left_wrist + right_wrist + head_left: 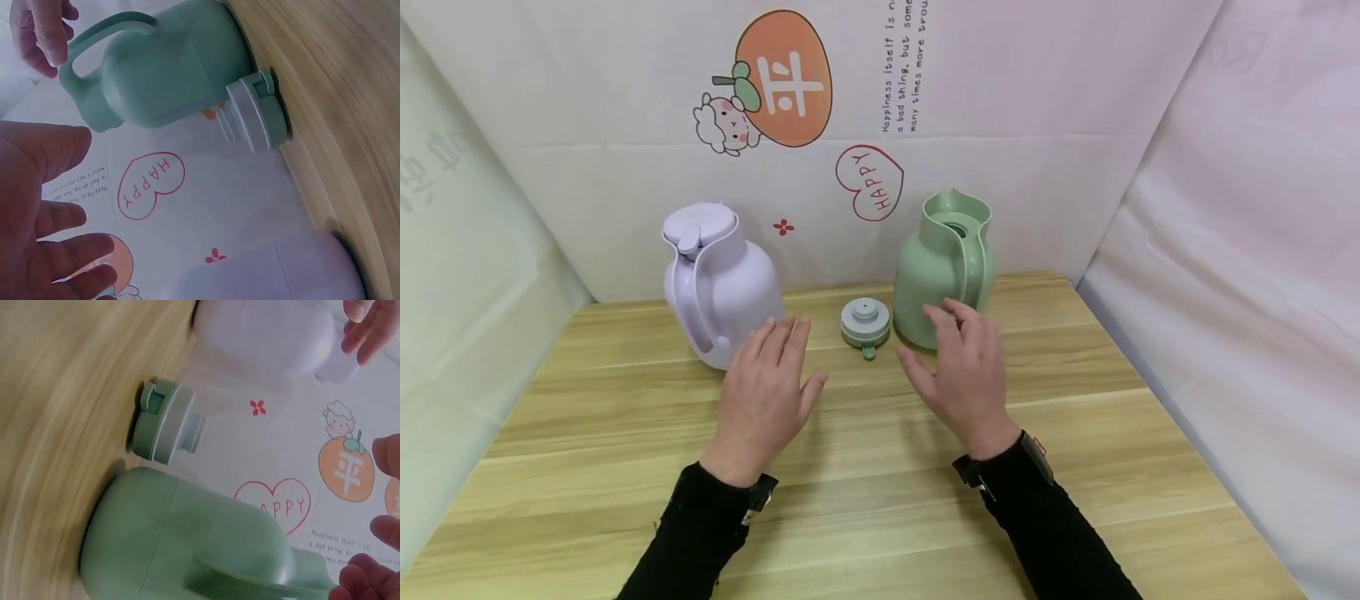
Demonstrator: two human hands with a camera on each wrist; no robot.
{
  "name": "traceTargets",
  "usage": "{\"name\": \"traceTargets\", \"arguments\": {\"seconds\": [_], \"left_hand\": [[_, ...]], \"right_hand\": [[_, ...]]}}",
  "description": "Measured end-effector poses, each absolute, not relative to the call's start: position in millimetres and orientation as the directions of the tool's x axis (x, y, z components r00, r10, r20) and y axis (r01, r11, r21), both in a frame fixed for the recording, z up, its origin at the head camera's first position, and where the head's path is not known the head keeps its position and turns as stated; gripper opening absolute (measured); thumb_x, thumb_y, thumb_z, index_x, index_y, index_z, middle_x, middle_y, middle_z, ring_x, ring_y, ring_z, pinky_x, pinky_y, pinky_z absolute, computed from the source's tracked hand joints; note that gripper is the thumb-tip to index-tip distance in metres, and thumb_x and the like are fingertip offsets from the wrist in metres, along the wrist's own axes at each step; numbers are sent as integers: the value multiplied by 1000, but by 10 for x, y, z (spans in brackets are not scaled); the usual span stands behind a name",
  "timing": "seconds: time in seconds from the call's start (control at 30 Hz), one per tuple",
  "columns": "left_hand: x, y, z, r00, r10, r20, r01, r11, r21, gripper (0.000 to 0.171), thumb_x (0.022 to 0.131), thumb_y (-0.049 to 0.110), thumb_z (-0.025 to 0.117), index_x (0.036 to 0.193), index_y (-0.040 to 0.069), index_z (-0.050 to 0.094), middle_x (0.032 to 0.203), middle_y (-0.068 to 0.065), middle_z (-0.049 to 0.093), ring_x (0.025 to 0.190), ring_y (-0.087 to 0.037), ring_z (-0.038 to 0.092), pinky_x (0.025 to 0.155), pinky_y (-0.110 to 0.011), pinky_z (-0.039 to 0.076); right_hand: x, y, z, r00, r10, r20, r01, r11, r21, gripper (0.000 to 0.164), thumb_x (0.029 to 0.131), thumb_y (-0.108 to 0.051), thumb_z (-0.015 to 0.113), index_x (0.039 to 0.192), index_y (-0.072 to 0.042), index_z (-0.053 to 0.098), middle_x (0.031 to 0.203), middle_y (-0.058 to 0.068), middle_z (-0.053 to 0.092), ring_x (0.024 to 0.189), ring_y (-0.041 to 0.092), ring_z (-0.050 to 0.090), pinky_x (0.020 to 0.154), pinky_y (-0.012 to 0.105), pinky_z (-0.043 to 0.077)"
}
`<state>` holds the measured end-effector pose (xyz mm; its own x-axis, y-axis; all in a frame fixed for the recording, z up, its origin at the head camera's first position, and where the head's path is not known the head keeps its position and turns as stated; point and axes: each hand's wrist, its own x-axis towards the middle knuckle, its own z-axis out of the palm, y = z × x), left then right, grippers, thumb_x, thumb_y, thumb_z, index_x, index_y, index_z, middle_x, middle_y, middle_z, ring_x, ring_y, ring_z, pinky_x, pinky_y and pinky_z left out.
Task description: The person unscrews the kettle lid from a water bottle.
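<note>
A lavender thermos jug point(745, 279) stands at the back left with its lid on and handle toward the front. At the back right is a green thermos jug point(917, 279) with an uncovered mouth. Between them a grey-and-green lid point(865, 325) lies upside down, its grey stopper facing up and its green tab toward the front. My left hand point(760, 404) hovers in front of the lavender jug, fingers extended and thumb apart. My right hand point(964, 379) hovers before the green jug with fingers slightly bent. Both hands hold nothing.
The wood-grain tabletop point(865, 508) carries the jugs and lid near its back edge. Behind it hangs a white printed cloth point(1037, 158), and more white cloth point(1240, 275) hangs along the sides.
</note>
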<state>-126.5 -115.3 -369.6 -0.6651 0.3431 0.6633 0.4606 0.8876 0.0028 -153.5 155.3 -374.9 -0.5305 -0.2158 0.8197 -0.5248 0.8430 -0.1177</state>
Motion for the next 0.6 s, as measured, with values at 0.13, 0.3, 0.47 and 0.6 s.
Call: {"name": "traceTargets", "arguments": {"seconds": [0.13,0.3,0.47,0.6], "left_hand": [[-1259,-1159,-3717,-672,352,652,457,889,-9,77,89,36,82,148,-3,52,144,-29,58,134,-48,55,112,-58,45],[-1244,-1167,-3730,-700,360,616,443,896,-21,79,92,42,78,150,-3,50,148,-29,55,137,-48,52,114,-59,42],[-1238,-1166,-3760,-738,375,561,426,904,-45,81,94,48,74,152,-2,48,152,-29,51,140,-47,49,116,-59,40],[-1237,-1146,-3796,-772,380,509,418,908,-44,82,95,52,71,155,1,46,156,-28,47,144,-47,46,119,-59,37]], "right_hand": [[-1531,1517,-3791,-555,-261,789,-543,833,-106,65,91,-46,74,134,1,61,136,30,56,108,44,57,87,55,47],[-1514,1451,-3845,-588,-315,745,-547,833,-80,69,91,-49,73,139,-1,59,141,32,54,115,49,58,97,60,49],[-1502,1388,-3929,-622,-374,688,-537,843,-28,77,93,-55,69,147,-2,54,146,37,48,122,52,57,104,61,49],[-1525,1361,-4010,-611,-422,670,-541,840,37,83,92,-59,69,148,0,52,147,40,45,128,53,55,107,60,48]]}}
